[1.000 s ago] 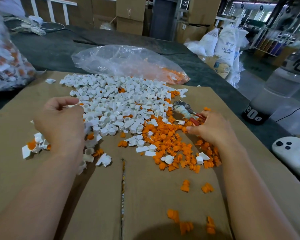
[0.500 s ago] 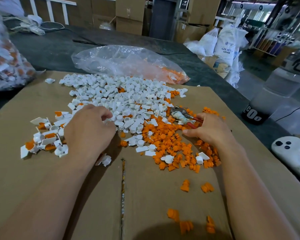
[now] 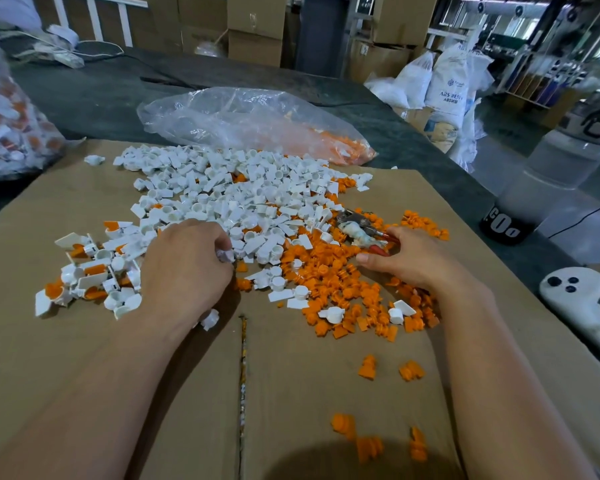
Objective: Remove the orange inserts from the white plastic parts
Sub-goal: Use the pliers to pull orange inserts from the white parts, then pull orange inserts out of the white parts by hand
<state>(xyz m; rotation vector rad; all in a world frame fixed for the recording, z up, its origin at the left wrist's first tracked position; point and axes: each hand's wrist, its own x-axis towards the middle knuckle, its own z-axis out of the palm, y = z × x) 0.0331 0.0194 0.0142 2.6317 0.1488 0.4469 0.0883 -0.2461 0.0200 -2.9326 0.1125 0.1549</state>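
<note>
The left hand [image 3: 187, 268] sits at the near edge of the white pile [image 3: 243, 188], fingers curled in, its grip pinching one small white part [image 3: 224, 255] at the fingertips. Over on the pile's right side, the right hand [image 3: 409, 261] has its grip wrapped round the red handles of the pliers [image 3: 355, 228], and the nose points back at the pile. Between that hand and the pile spreads the heap of orange inserts [image 3: 340, 282]. It touches the pile's near-right edge, and a few white pieces are mixed in. Left of the pile, just beside the left hand, lies a cluster [image 3: 87, 271] of white parts with orange showing in them. Behind the pile a clear bag [image 3: 250, 123] lies on the dark surface [image 3: 101, 95], with orange pieces at its right end. Pile, heap and cluster all rest on cardboard [image 3: 84, 368]. A few stray inserts lie nearer the camera, well apart from the pile.
</note>
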